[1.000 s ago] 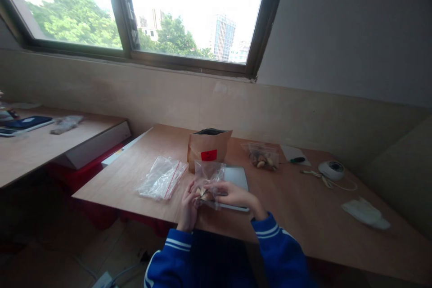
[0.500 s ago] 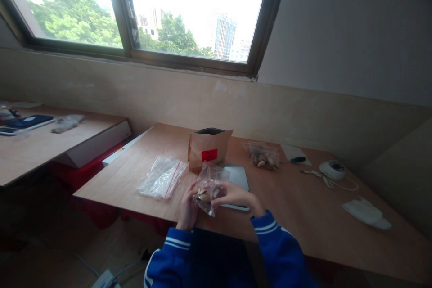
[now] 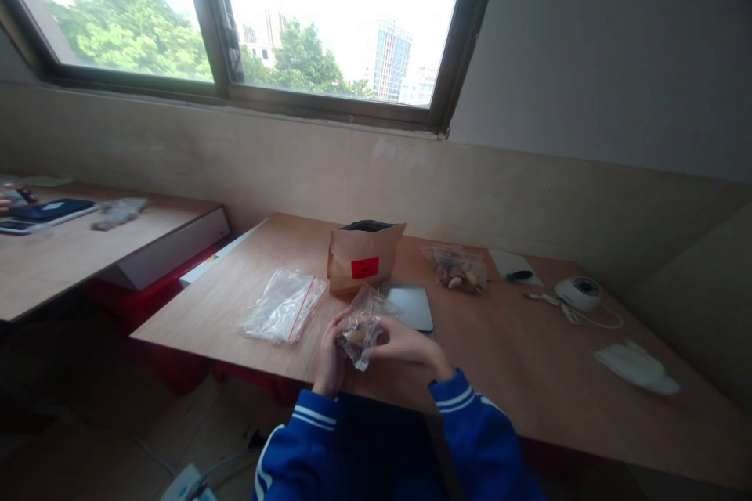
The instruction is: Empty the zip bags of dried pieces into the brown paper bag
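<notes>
Between my two hands is a clear plastic zip bag [image 3: 359, 335] with brownish, nut-like or dried pieces inside. My left hand [image 3: 330, 352] is closed round its left side, and my right hand [image 3: 405, 340] grips it from the right. The bag is held over the front of the table, its upper part pointing away from me. Just behind it stands a brown paper pouch [image 3: 361, 262] with a red label, its top gaping. A flat silver-topped device [image 3: 412, 307], perhaps a scale, lies partly behind my right hand. Flat clear zip bags [image 3: 282, 307] lie to the left.
Another filled clear bag [image 3: 458, 270] lies at the back of the table, near a green-handled tool [image 3: 519, 275] on white paper. Farther right are a round white device [image 3: 578, 293] with a cable and a crumpled white sheet [image 3: 638, 368]. A second table [image 3: 146, 239] stands left, across a gap.
My right hand has shifted slightly left and down, pressing closer round the filled bag. The bag has turned a little. At the far left, part of another person's hand has come into view.
</notes>
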`<state>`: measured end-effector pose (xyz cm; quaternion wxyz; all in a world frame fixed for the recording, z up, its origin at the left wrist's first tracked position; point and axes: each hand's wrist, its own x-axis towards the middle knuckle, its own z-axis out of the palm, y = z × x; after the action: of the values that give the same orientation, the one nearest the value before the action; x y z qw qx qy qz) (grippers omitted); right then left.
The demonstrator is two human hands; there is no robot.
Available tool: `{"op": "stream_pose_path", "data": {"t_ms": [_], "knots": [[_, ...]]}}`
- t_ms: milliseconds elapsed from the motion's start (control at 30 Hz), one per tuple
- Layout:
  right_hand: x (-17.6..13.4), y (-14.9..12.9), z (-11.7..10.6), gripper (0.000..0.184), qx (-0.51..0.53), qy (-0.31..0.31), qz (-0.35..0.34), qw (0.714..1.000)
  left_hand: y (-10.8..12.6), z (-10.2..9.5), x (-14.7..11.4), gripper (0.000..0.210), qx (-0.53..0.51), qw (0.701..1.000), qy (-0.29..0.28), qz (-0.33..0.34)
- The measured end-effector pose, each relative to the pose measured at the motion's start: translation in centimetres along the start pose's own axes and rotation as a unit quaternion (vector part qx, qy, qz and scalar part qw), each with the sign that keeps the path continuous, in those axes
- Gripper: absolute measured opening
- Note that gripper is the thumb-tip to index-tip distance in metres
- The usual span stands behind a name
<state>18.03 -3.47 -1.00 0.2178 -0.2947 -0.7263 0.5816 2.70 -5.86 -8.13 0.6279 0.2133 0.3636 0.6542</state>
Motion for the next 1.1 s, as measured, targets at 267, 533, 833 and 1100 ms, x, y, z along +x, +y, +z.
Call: {"op": "stream_pose_path", "data": {"t_ms": [267,533,833,1100], "knots": [[0.4,0.0,0.6,0.031,-0.054,0.091,-0.038,0.994,0.1,0.2,-0.4,0.046,0.062,0.998,-0.010,0.009],[1.0,-0.1,1.5,0.039,-0.087,0.099,-0.023,0.991,-0.1,-0.4,0.1,0.040,0.005,1.000,-0.002,0.012],[-0.3,-1.3,0.2,0.031,-0.125,0.170,-0.042,0.977,0.4,-0.3,-0.1,0.046,-0.031,0.999,0.014,-0.026],[-1.8,-2.9,-1.6,0.029,-0.092,0.245,-0.061,0.963,0.0,-0.9,0.4,0.035,-0.104,0.993,0.030,-0.042]]}}
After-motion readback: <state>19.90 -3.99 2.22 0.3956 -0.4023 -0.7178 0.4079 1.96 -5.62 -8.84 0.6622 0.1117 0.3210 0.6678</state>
